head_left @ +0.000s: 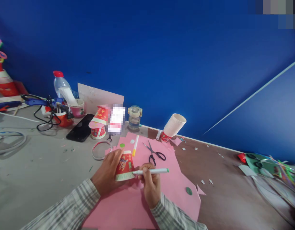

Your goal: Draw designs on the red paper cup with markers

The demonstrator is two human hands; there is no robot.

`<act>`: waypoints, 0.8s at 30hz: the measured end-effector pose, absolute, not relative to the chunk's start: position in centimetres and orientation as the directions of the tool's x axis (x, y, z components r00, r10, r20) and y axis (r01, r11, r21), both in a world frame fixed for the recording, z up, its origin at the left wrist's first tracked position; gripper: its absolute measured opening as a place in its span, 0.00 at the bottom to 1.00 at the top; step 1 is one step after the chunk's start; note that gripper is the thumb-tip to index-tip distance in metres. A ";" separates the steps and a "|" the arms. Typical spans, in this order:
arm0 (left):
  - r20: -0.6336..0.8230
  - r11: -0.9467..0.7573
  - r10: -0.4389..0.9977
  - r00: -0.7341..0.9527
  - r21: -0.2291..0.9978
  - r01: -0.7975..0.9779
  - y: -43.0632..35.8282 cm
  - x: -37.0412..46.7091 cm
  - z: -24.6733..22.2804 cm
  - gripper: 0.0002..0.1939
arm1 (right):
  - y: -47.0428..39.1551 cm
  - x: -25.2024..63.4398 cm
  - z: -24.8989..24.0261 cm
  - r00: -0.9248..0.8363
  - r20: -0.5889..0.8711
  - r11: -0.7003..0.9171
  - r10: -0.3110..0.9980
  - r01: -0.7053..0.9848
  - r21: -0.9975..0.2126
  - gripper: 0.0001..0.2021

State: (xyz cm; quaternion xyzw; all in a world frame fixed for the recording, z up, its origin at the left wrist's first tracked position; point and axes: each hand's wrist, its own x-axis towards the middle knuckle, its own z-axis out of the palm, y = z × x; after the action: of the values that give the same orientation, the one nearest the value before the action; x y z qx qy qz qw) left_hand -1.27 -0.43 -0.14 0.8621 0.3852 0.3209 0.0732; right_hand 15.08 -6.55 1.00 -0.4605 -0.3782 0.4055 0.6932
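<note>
Head view: marker nearly level, tip leftward, seemingly touching red cup.

Fairly even, moderate light falls on the grey-and-brown worktop, with soft shadows under things. The upright screen glares white, coarsely pixelated. Towards the worktop's far right corner, stretching and smearing blur the coloured strips; the middle looks sharper.
</note>
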 end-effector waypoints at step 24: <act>0.493 -0.698 0.708 0.506 0.378 0.608 -0.3 -1.4 -0.2 0.53 | -6.9 15.2 0.8 0.331 0.132 0.222 0.935 -0.251 -0.942 0.15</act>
State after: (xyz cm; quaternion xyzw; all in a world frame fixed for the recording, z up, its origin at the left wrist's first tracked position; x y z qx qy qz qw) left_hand -1.38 -0.35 -0.16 0.8642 0.3806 0.3198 0.0781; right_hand 15.18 -6.89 0.85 -0.4473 -0.3819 0.4346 0.6820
